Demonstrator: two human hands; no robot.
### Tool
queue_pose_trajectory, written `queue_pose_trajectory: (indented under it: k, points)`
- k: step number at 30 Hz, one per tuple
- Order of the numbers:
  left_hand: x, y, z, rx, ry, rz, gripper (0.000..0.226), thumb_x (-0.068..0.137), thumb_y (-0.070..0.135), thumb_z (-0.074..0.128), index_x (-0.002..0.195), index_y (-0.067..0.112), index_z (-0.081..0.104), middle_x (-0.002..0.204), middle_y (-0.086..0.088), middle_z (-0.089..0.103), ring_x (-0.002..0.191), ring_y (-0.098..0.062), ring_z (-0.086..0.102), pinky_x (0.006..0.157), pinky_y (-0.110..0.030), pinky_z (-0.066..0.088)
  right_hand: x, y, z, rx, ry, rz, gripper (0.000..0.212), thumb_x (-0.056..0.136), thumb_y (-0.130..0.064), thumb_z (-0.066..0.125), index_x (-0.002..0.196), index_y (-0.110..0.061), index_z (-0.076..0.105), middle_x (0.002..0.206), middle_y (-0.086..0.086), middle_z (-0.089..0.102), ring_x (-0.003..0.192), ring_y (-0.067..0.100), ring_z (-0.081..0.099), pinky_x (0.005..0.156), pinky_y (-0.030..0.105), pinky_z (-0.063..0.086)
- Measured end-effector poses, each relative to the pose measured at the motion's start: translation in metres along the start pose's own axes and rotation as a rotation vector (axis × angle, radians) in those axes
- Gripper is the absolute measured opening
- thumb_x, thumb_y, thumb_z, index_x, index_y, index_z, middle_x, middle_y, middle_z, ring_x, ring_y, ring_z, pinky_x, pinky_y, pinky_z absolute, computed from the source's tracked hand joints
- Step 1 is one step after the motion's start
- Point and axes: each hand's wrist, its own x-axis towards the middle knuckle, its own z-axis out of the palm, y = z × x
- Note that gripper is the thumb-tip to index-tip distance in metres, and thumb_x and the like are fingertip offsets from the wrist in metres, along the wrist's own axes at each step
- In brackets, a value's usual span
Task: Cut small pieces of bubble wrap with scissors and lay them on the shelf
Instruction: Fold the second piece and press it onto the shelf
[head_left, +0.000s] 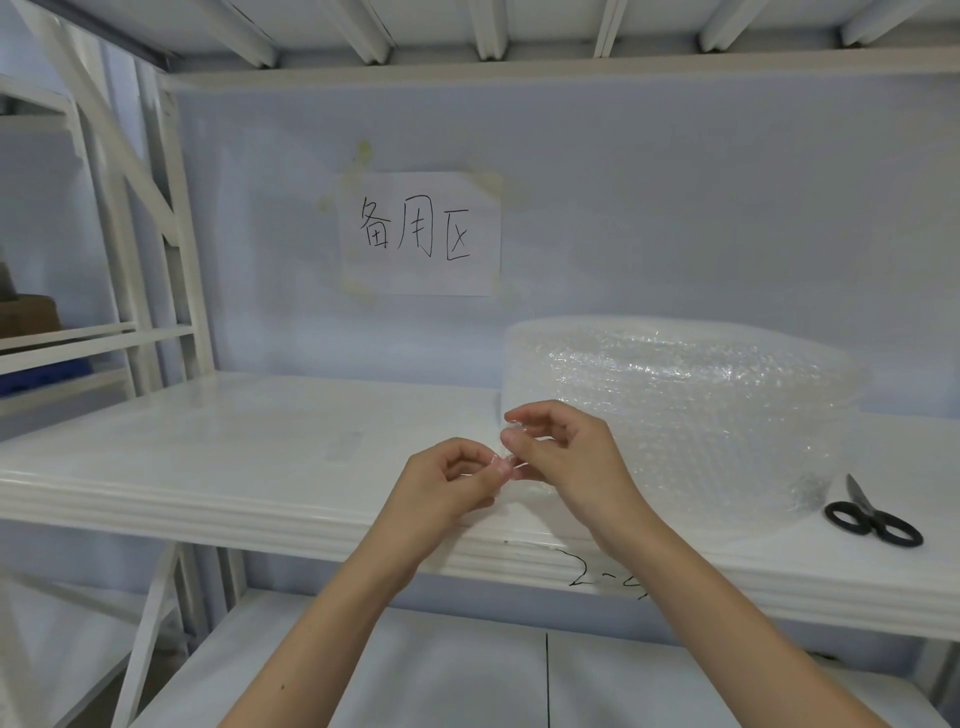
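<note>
A big roll of clear bubble wrap (691, 400) lies on the right half of the white shelf (218, 467). In front of its left end, above the shelf's front edge, my left hand (447, 483) and my right hand (563, 457) meet, both pinching the same small clear piece of bubble wrap (506, 457) between thumbs and fingertips. The piece is mostly hidden by my fingers. Black-handled scissors (867, 514) lie shut on the shelf to the right of the roll, blades pointing away from me.
A paper sign (421, 234) with handwritten characters is taped to the back wall. A small flat clear piece (343, 447) lies on the shelf left of my hands. Another white rack (78, 338) stands at the left. A lower shelf (467, 675) runs beneath my forearms.
</note>
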Motion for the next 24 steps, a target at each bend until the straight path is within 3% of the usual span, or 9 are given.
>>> queue_pose_trajectory:
  k: [5, 8, 11, 17, 24]
  points:
    - [-0.0005, 0.0004, -0.0011, 0.005, -0.019, -0.002, 0.012, 0.087, 0.018, 0.071, 0.083, 0.007, 0.069, 0.078, -0.002, 0.071, 0.077, -0.009, 0.065, 0.079, -0.023, 0.057, -0.0003, -0.0006, -0.0004, -0.026, -0.001, 0.014, 0.014, 0.084, -0.009, 0.071, 0.097, -0.011, 0.07, 0.091, 0.007, 0.067, 0.065, 0.015, 0.069, 0.066, 0.029, 0.06]
    - [-0.0009, -0.0004, -0.0014, 0.003, -0.001, 0.008, 0.012, 0.088, 0.017, 0.07, 0.083, 0.006, 0.068, 0.089, -0.018, 0.073, 0.081, -0.012, 0.066, 0.083, -0.027, 0.057, -0.0004, -0.0005, -0.0025, -0.046, 0.009, 0.027, 0.013, 0.084, -0.012, 0.072, 0.096, -0.012, 0.07, 0.088, 0.004, 0.068, 0.063, 0.011, 0.068, 0.061, 0.025, 0.057]
    - [-0.0011, -0.0005, -0.0012, 0.007, -0.004, 0.006, 0.014, 0.088, 0.018, 0.07, 0.085, 0.004, 0.069, 0.096, -0.022, 0.072, 0.082, -0.013, 0.065, 0.081, -0.024, 0.057, -0.0005, -0.0003, -0.0039, -0.05, 0.026, 0.046, 0.013, 0.083, -0.014, 0.072, 0.096, -0.011, 0.071, 0.087, 0.002, 0.069, 0.062, 0.009, 0.067, 0.06, 0.023, 0.056]
    - [0.0, -0.0004, -0.0013, 0.015, -0.014, -0.002, 0.012, 0.09, 0.016, 0.066, 0.087, 0.006, 0.071, 0.084, 0.001, 0.069, 0.078, -0.007, 0.064, 0.074, -0.018, 0.056, -0.0004, -0.0004, -0.006, -0.048, 0.032, 0.053, 0.017, 0.082, -0.016, 0.074, 0.097, -0.009, 0.072, 0.087, 0.003, 0.069, 0.063, 0.007, 0.066, 0.062, 0.024, 0.058]
    - [-0.001, 0.0006, -0.0001, 0.009, 0.005, 0.0, 0.009, 0.09, 0.012, 0.065, 0.089, 0.005, 0.07, 0.082, 0.001, 0.072, 0.077, -0.009, 0.065, 0.078, -0.021, 0.057, 0.0003, 0.0026, -0.0093, -0.074, 0.034, 0.049, 0.017, 0.082, -0.016, 0.073, 0.098, -0.012, 0.072, 0.091, 0.005, 0.07, 0.066, 0.008, 0.068, 0.072, 0.031, 0.061]
